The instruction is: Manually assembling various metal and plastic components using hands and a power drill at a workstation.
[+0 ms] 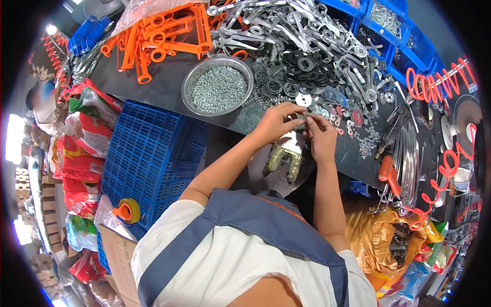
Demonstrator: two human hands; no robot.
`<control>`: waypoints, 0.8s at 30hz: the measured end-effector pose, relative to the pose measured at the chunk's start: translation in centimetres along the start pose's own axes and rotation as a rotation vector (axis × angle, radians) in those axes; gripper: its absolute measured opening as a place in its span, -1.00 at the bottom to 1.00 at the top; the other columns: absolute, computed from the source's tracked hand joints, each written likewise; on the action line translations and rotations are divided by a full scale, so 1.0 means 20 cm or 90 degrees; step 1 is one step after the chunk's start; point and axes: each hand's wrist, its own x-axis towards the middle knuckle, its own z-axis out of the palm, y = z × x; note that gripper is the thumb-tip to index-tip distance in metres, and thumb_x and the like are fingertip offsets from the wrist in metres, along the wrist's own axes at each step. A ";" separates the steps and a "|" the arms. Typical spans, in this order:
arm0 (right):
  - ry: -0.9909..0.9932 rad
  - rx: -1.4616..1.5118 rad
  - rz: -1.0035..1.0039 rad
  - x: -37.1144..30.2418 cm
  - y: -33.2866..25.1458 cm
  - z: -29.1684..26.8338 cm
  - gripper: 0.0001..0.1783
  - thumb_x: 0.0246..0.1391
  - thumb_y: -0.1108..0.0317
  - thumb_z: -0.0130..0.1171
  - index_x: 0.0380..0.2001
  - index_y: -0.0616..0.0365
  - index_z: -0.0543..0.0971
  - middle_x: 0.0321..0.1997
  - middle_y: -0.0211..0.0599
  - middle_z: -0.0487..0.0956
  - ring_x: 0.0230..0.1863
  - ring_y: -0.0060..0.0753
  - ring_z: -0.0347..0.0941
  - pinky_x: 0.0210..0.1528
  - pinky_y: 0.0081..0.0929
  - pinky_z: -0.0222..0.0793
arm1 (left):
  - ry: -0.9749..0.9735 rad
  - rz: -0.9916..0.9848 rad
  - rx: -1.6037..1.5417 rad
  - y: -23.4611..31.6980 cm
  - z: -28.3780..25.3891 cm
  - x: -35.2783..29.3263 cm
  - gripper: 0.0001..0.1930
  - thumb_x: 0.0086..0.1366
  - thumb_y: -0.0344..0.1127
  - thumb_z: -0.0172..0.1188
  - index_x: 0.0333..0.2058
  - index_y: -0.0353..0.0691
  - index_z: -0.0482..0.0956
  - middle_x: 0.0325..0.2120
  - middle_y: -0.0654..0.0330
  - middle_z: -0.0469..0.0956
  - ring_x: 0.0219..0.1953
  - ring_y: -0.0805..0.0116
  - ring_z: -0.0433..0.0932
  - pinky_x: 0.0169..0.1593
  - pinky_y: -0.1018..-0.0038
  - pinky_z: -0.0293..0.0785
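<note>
1. Bench (153, 92): dark, carries the metal bowl (185, 92) of small fasteners.
2. Blue crate (138, 158): left of and nearer the body than the bowl.
3. Grey lever pile (286, 28): right of and beyond the bowl; overlap hides its lower layers.
4. Left hand (279, 124): right of the bowl, narrow, thumb and finger pinched on the small part.
5. Right hand (322, 137): farther right of the bowl, pinched on the same part.
6. Small part (305, 116): right of the bowl, between fingertips. Probably light, stiff, maybe slippery, not fragile; best taken by its edges. Fingers cover most; shape and material unreadable.
</note>
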 end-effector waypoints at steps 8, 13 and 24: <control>0.171 -0.522 -0.434 0.02 0.04 -0.01 -0.66 -0.05 0.48 0.22 -0.13 0.24 0.51 -0.22 -0.19 0.48 -0.42 -0.37 0.45 -0.40 -0.53 0.36 | 0.198 0.172 0.506 -0.13 -0.04 0.05 -0.81 -0.01 -0.45 0.28 -0.34 -0.23 0.62 -0.35 0.12 0.52 -0.28 0.13 0.47 -0.18 0.32 0.42; 0.153 -0.405 -0.383 -0.03 0.06 -0.03 -0.65 -0.02 0.52 0.17 -0.10 0.22 0.49 -0.18 -0.21 0.47 -0.36 -0.45 0.44 -0.39 -0.54 0.33 | 0.155 0.128 0.400 -0.15 -0.04 0.07 -0.75 0.01 -0.44 0.32 -0.27 -0.26 0.61 -0.34 0.20 0.53 -0.32 0.25 0.53 -0.24 0.45 0.47; -0.051 0.037 0.060 -0.03 -0.13 0.12 -0.66 0.15 0.18 0.15 -0.61 0.16 0.49 -0.68 -0.55 0.39 -0.72 -0.78 0.17 -0.70 -0.73 0.02 | -0.003 -0.321 -0.428 0.02 -0.05 -0.02 -0.76 0.22 -0.37 0.22 -0.14 -0.30 0.52 -0.33 0.31 0.52 -0.29 0.55 0.48 -0.20 0.63 0.49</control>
